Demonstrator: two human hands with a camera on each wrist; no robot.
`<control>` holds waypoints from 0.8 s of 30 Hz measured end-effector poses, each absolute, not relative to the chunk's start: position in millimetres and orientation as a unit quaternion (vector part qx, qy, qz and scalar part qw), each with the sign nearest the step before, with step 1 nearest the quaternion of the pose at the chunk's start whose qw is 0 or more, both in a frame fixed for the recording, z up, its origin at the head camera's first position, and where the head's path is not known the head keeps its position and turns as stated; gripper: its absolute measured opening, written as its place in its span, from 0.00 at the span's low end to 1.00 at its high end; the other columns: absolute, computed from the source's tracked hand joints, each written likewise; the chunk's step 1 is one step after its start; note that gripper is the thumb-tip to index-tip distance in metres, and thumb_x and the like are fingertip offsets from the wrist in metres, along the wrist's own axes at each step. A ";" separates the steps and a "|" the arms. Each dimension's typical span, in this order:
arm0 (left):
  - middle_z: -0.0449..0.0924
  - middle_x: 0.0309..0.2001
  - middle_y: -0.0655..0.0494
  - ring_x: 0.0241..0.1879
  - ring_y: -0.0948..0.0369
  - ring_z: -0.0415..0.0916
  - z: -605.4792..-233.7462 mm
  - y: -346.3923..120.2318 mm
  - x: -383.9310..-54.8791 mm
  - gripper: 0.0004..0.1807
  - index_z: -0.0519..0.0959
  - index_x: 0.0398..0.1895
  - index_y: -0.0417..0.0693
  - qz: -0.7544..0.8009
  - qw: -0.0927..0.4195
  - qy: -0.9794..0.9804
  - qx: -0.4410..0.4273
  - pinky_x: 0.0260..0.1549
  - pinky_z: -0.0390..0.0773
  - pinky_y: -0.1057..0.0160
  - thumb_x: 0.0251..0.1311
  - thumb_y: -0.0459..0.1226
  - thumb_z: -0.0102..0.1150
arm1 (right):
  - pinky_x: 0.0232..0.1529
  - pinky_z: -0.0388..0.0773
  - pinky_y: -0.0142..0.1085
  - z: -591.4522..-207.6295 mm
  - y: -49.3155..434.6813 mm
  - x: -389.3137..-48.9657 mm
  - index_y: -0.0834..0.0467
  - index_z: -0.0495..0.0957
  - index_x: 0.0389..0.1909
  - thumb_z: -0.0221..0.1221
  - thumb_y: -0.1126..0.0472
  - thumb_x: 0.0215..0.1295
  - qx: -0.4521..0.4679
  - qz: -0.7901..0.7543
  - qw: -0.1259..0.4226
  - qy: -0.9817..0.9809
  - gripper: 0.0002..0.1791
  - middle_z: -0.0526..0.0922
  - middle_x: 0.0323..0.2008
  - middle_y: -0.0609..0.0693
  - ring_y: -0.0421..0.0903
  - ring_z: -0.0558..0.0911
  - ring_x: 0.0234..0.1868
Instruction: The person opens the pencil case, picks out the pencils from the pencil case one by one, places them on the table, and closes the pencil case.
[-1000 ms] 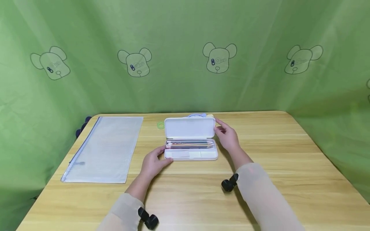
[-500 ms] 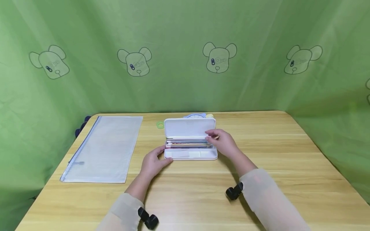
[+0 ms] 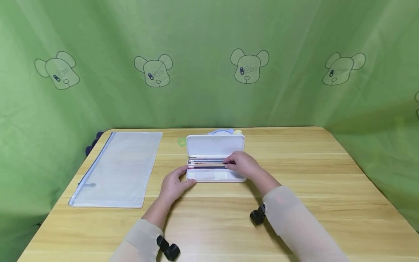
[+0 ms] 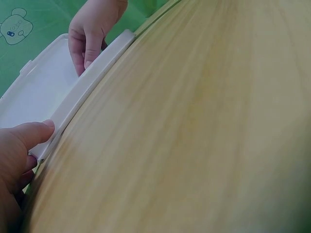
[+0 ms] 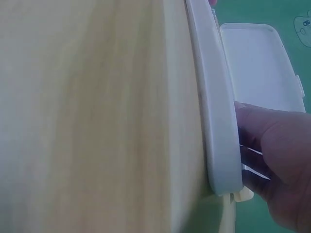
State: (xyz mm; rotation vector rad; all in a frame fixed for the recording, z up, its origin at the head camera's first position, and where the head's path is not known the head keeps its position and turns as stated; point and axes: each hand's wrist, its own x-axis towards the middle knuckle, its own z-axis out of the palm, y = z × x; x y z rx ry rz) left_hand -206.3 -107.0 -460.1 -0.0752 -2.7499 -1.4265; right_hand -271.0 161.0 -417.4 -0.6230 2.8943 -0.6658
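Note:
A white pencil case [image 3: 215,145] stands with its lid raised on the table. Several pencils [image 3: 206,163] lie side by side in its rear part. My left hand [image 3: 171,185] grips the left end of the case, thumb on the front wall, as the left wrist view [image 4: 14,155] also shows. My right hand [image 3: 243,164] reaches into the right half, its thumb and fingers pinching at a pencil there. The case wall hides those fingertips in the right wrist view, where the hand [image 5: 286,155] comes over the edge. Pale pieces [image 3: 209,175] lie in the front compartment.
A translucent zip pouch [image 3: 118,171] lies flat at the left of the wooden table [image 3: 327,203]. Behind the case are a green ring [image 3: 182,142] and a blue item [image 3: 220,131], partly hidden by the lid. A green curtain [image 3: 203,105] hangs beyond the far edge.
My right hand has left the lid's right edge and moved left and down to the pencils inside the case. My left hand has stayed on the case's left end.

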 end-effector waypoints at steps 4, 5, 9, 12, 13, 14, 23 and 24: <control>0.77 0.62 0.47 0.67 0.49 0.70 -460.1 -107.0 -206.7 0.35 0.74 0.64 0.44 -0.462 0.020 -0.886 -0.024 0.71 0.66 0.49 0.52 0.44 0.72 | 0.57 0.78 0.49 -414.9 158.2 -272.6 0.57 0.85 0.47 0.62 0.58 0.65 -0.217 -0.190 0.052 0.956 0.12 0.84 0.43 0.54 0.52 0.81 0.49; 0.77 0.62 0.47 0.67 0.49 0.70 -460.3 -107.0 -207.1 0.35 0.74 0.64 0.44 -0.462 0.020 -0.886 -0.024 0.71 0.66 0.49 0.52 0.44 0.72 | 0.57 0.78 0.48 -414.3 157.5 -273.1 0.57 0.85 0.47 0.62 0.58 0.65 -0.217 -0.185 0.054 0.957 0.12 0.84 0.43 0.54 0.52 0.81 0.48; 0.77 0.62 0.47 0.67 0.48 0.70 -461.0 -107.7 -207.5 0.35 0.74 0.64 0.44 -0.457 0.024 -0.889 -0.027 0.70 0.67 0.49 0.52 0.44 0.72 | 0.58 0.78 0.49 -412.8 155.8 -275.2 0.57 0.85 0.44 0.62 0.59 0.65 -0.220 -0.176 0.059 0.958 0.10 0.84 0.42 0.53 0.52 0.81 0.48; 0.77 0.62 0.46 0.67 0.48 0.70 -461.8 -107.7 -207.7 0.35 0.74 0.64 0.43 -0.455 0.026 -0.890 -0.030 0.70 0.67 0.49 0.52 0.44 0.72 | 0.58 0.77 0.49 -413.0 155.9 -276.1 0.57 0.86 0.43 0.62 0.60 0.65 -0.224 -0.177 0.061 0.956 0.09 0.85 0.41 0.53 0.52 0.81 0.48; 0.77 0.62 0.46 0.67 0.48 0.70 -462.1 -107.6 -207.9 0.35 0.74 0.64 0.43 -0.454 0.026 -0.890 -0.031 0.70 0.67 0.49 0.52 0.44 0.72 | 0.58 0.78 0.49 -413.5 156.0 -276.4 0.57 0.86 0.43 0.62 0.60 0.65 -0.226 -0.176 0.061 0.956 0.09 0.85 0.41 0.53 0.52 0.82 0.48; 0.77 0.62 0.46 0.67 0.48 0.70 -462.3 -107.5 -208.2 0.35 0.74 0.64 0.43 -0.455 0.026 -0.890 -0.031 0.70 0.67 0.49 0.52 0.44 0.72 | 0.57 0.78 0.48 -414.0 156.0 -276.5 0.57 0.86 0.43 0.62 0.60 0.66 -0.228 -0.175 0.061 0.956 0.09 0.85 0.40 0.52 0.51 0.82 0.47; 0.77 0.62 0.46 0.67 0.48 0.70 -462.5 -107.6 -209.0 0.34 0.74 0.64 0.43 -0.453 0.031 -0.890 -0.035 0.70 0.67 0.49 0.52 0.44 0.72 | 0.54 0.80 0.47 -418.1 155.5 -273.5 0.56 0.86 0.44 0.60 0.59 0.67 -0.233 -0.156 0.039 0.959 0.10 0.84 0.38 0.50 0.49 0.82 0.43; 0.77 0.62 0.46 0.67 0.48 0.70 -462.6 -107.7 -208.9 0.34 0.74 0.63 0.43 -0.452 0.032 -0.891 -0.035 0.70 0.67 0.49 0.52 0.44 0.72 | 0.54 0.80 0.47 -418.4 155.5 -273.2 0.55 0.86 0.44 0.60 0.59 0.67 -0.232 -0.158 0.037 0.959 0.10 0.84 0.38 0.51 0.49 0.82 0.44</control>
